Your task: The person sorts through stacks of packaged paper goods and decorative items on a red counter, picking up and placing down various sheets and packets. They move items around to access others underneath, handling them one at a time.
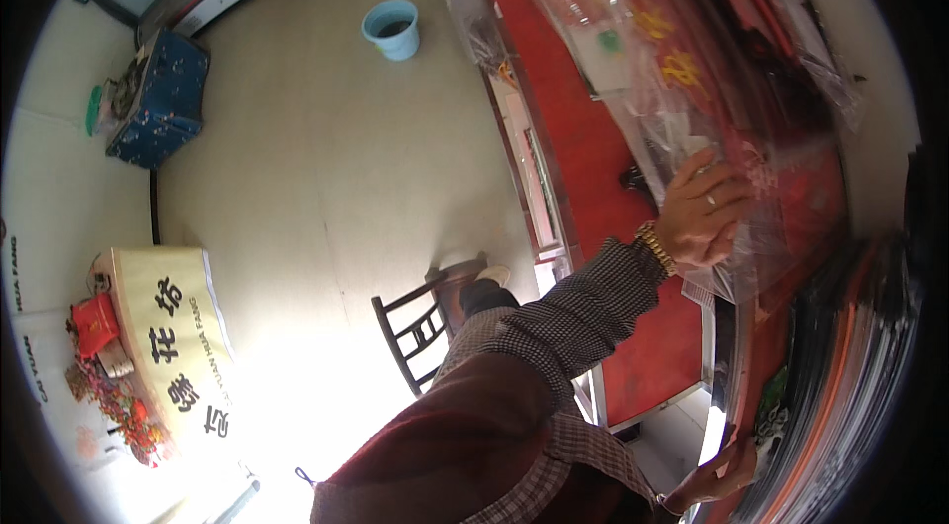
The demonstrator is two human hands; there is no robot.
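Observation:
My left hand [704,212], with a ring and a gold-coloured watch, reaches across a red-topped counter [652,346]. Its fingers and thumb are closed on thin clear plastic film [749,257]. Under and beyond the film lie red plastic packages [667,27] with yellow writing, blurred in part. Low at the right, my right hand [723,472] is at the counter's edge, beside a tall pile of thin coloured sheets [838,390]. Its fingers are bent, and what they touch or hold is not clear.
A dark wooden chair [415,338] stands close behind me. A light blue bucket [393,31] stands on the floor. Along the wall are a worn blue cabinet [163,105] and a table with a yellow cloth [170,316], bearing red decorations [133,413].

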